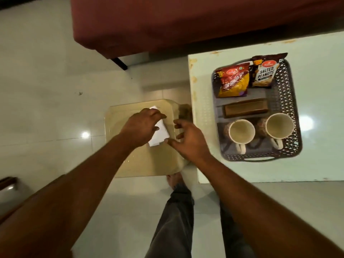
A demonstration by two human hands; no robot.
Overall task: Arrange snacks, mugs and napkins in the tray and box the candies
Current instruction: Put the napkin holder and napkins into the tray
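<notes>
We're over the beige stool (pixel 149 164), and our left hand (pixel 141 127) has its fingers curled down onto the white napkins (pixel 161 134), pinching them against the seat. Our right hand (pixel 188 140) hovers just beside them, fingers spread apart and holding nothing. The tray (pixel 293 108) sits on the pale bench (pixel 316 146) to the right, well apart from the napkins. It's crowded: red snack packet (pixel 232 81) and peanut packet (pixel 265 73) at the far end, brown box (pixel 245 109) across the middle, two mugs (pixel 241 131) at the near end.

The risk, we'd say, is the carry — thin sheets could fan out or slip to the floor crossing the gap. With so little bare tray, a rushed placement might nudge a mug.
</notes>
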